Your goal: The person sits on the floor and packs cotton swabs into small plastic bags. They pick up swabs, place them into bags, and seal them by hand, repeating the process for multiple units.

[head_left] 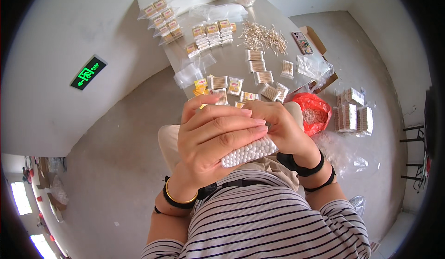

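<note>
Between my two hands, close to my body, is a pack of cotton swabs with its white tips facing me. My left hand lies over the top and left side of it, fingers held together and reaching across. My right hand grips the pack's right end, its fingertips partly hidden behind the left hand. Just beyond my hands, small bags of swabs and yellow label cards lie on the near part of the grey table.
Loose swabs are heaped on the table near stacked packs and a phone. Clear plastic bags lie at its left edge. On my right are a red bag of swabs and stacked packs on the floor.
</note>
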`<state>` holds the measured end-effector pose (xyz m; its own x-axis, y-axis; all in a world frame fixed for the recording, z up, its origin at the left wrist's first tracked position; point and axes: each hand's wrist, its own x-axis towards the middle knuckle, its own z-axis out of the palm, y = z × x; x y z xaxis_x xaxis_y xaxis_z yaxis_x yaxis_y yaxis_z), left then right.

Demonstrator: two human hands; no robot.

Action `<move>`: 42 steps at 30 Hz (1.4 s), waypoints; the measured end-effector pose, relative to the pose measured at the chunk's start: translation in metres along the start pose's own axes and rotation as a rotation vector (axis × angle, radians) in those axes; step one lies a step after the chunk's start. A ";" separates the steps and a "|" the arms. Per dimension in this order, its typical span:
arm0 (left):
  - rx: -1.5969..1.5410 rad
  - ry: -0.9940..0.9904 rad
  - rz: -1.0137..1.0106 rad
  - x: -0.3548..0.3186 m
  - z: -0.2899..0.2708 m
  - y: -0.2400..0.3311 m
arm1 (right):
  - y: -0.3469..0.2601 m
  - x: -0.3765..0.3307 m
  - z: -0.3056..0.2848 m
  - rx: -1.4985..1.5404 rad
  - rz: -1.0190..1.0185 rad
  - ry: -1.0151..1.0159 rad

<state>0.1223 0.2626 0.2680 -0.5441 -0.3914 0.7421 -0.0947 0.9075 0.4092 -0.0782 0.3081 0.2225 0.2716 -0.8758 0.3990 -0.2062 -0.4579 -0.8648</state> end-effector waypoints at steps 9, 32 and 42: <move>0.001 -0.054 -0.024 0.004 -0.003 0.008 | 0.002 -0.002 -0.002 0.033 -0.001 -0.012; -0.073 0.037 -0.058 -0.003 0.006 0.006 | -0.055 -0.008 -0.017 -0.314 -0.294 0.227; -0.307 0.019 -0.120 -0.008 0.003 0.000 | -0.057 -0.009 -0.020 -0.249 -0.269 0.228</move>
<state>0.1243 0.2660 0.2601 -0.5287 -0.4978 0.6876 0.1006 0.7676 0.6330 -0.0878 0.3391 0.2741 0.1379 -0.7185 0.6817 -0.3841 -0.6733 -0.6318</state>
